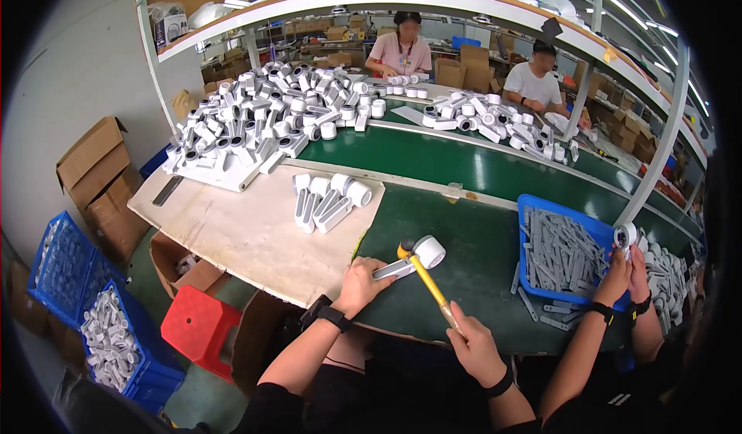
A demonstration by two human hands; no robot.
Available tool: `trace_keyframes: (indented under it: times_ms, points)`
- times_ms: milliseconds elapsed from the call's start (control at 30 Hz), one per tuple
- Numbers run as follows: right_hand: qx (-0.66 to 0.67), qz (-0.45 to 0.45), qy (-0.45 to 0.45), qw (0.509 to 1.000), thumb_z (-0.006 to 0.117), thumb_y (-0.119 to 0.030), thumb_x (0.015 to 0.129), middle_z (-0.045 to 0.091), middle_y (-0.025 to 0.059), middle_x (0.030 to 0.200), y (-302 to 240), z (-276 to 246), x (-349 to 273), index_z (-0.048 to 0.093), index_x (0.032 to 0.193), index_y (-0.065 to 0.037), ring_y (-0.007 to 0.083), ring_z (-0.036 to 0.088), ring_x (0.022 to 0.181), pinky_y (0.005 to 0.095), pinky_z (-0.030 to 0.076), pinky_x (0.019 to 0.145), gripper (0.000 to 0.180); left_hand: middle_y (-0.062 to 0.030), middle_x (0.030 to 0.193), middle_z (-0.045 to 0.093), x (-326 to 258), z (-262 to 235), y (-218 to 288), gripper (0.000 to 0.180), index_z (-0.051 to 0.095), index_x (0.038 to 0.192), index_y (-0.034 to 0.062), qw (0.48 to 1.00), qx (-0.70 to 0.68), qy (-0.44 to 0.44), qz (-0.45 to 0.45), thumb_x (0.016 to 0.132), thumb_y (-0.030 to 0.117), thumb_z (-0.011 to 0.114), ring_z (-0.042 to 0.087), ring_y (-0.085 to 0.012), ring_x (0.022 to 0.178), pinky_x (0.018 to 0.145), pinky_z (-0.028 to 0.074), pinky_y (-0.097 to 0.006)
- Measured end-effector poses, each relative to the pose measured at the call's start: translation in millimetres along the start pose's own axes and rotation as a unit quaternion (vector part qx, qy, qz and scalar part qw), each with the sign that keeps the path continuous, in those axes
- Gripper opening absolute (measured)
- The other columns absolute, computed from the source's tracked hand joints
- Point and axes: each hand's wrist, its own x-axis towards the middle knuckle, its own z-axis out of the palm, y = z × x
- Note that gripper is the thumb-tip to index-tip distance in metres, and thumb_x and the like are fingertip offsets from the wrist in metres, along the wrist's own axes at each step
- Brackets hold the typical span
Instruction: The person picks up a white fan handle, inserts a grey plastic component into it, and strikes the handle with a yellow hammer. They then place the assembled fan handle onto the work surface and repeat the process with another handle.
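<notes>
Head view: the left fingers (371, 267) pinch the device (430, 252) by its handle, over the green surface (481, 237); the right fingers (470, 327) wrap the hammer (433, 285). A glancing blow could catch the left fingers. The near edge is close; open room runs right to the tray (522, 233).

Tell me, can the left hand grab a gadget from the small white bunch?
Probably not yet: the left hand holds another gadget, but the way to the small white bunch looks free.
</notes>
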Motion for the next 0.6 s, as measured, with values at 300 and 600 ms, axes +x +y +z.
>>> trace_keyframes:
  times_ms: [300, 600]
  points:
    - [-0.009, -0.006, -0.048, 0.999, 0.064, -0.003, 0.087, 0.059, 0.0174, 0.085, -7, 11, 1, 0.048, 0.141, -0.004, 0.0324, 0.061, 0.074, 0.0378, 0.048, 0.068, 0.056, -0.0126, 0.085, 0.070, -11, 10, -15, 0.032, 0.075, 0.095, 0.0067, 0.999, 0.026, 0.033, -0.016, 0.069, 0.024, 0.084, 0.062, -0.0312, 0.085, 0.081, 0.050, -0.040]
    - [-0.029, -0.026, -0.049, 0.998, 0.064, -0.006, 0.088, 0.057, 0.0141, 0.081, 5, 20, -8, 0.048, 0.142, -0.008, 0.0335, 0.061, 0.069, 0.0415, 0.050, 0.063, 0.057, -0.0153, 0.091, 0.069, -9, 15, -25, 0.035, 0.075, 0.094, 0.0062, 0.998, -0.027, -0.004, -0.048, 0.069, 0.027, 0.085, 0.059, -0.0346, 0.092, 0.085, 0.048, -0.043]
